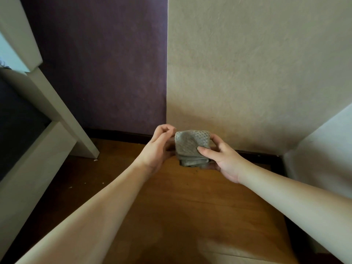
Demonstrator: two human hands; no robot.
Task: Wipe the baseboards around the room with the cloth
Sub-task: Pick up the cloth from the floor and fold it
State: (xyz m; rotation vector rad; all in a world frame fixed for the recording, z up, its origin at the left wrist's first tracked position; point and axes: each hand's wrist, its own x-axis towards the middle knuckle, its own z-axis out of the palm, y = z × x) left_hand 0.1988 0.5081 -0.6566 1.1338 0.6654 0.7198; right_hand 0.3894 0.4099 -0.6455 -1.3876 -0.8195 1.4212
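Just above the dark baseboard (pixel 122 134), the right hand (pixel 219 159) has its grip closed round the folded grey cloth (pixel 191 147), while the left hand (pixel 159 147), just beside the cloth, curls its fingers on nothing.

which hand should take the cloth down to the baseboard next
Right, probably. The right hand already holds the folded grey cloth, thumb on top, above the dark baseboard. The left hand sits beside it, fingers curled, apparently holding nothing.
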